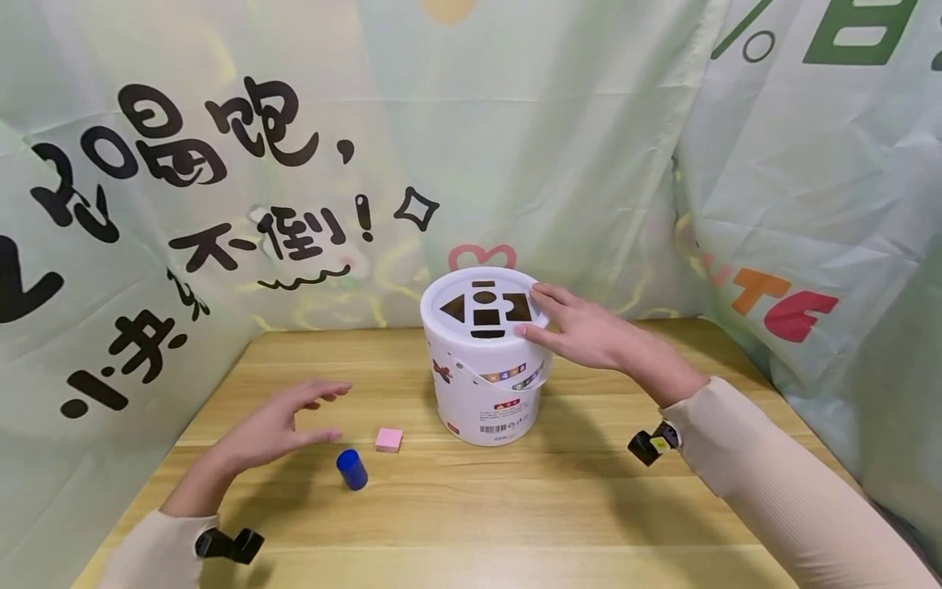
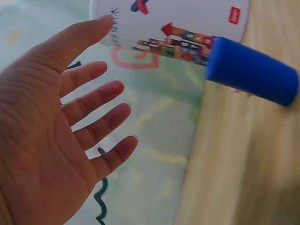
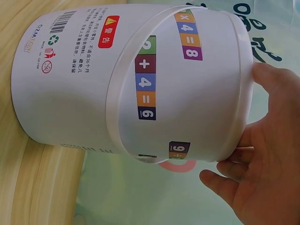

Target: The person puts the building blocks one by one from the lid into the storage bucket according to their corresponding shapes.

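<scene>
A white bucket (image 1: pixel 486 401) with printed sides stands upright on the table. Shaped holes are cut through its white lid (image 1: pixel 434 307). At the lid's right edge rests my right hand (image 1: pixel 589 331), thumb toward the near side and fingers behind; the right wrist view has them along the rim. My left hand (image 1: pixel 268 425) hovers to the left of the bucket with fingers apart and nothing in it. Just below its thumb in the head view stands a blue cylinder (image 1: pixel 352 470), also large in the left wrist view (image 2: pixel 253 70). Beside it lies a pink square block (image 1: pixel 388 440).
The wooden table (image 1: pixel 471 523) carries all of this. Printed fabric (image 1: pixel 559 164) hangs behind it and along both sides. The bucket's white handle (image 3: pixel 115 89) hangs down against its side. A black device (image 1: pixel 230 546) is strapped at each wrist over beige sleeves.
</scene>
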